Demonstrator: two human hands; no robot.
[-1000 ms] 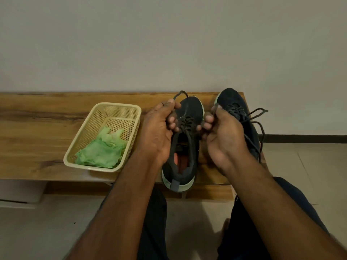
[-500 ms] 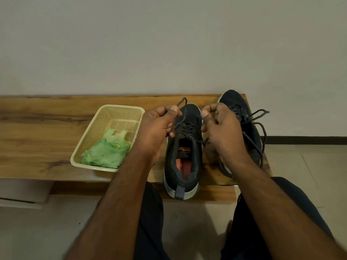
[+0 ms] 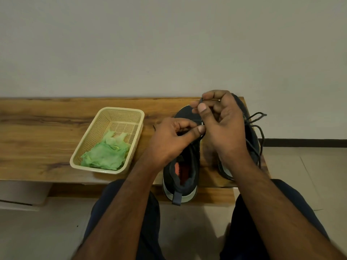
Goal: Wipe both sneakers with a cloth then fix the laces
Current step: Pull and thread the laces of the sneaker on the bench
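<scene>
Both hands pinch the lace over the sneaker (image 3: pixel 181 166), left hand (image 3: pixel 173 139) low at the eyelets, right hand (image 3: pixel 223 124) higher and farther out (heel toward the person, toe away).

Dim, flat indoor light, warm-grey cast; no glare. Soft shadows under the hands on the worktop (image 3: pixel 37 139) and on the floor (image 3: pixel 187 222) between the knees. Wide-angle bend: worktop edge bows, corners stretch. Overall soft, compression smear; forearms at bottom slightly blurred.
</scene>
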